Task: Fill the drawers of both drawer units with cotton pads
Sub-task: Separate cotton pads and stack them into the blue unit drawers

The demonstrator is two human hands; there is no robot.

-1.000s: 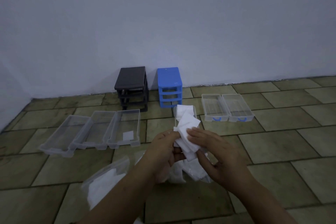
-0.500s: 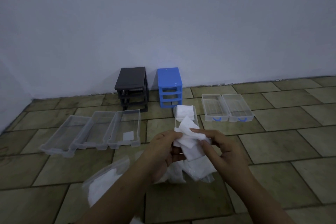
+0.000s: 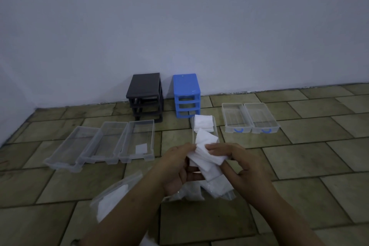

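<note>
Both my hands hold a stack of white cotton pads [image 3: 207,158] in the air above the tiled floor. My left hand [image 3: 177,168] grips the stack from the left and my right hand [image 3: 239,164] pinches its top from the right. Behind the stack lies a clear drawer [image 3: 214,126] with pads at its far end. A black drawer unit [image 3: 146,94] and a blue drawer unit [image 3: 186,94] stand against the wall, their slots vacant. Three clear drawers [image 3: 103,142] lie at the left, the rightmost holding one pad [image 3: 141,148]. Two blue-handled drawers [image 3: 250,118] lie at the right.
An open plastic bag with pads [image 3: 211,187] lies under my hands, and a second bag of pads [image 3: 113,199] lies by my left forearm. The white wall runs along the back and the left.
My right hand slid from the stack's lower side to its top, and the stack tilted flatter. Both hands stayed above the bag.
</note>
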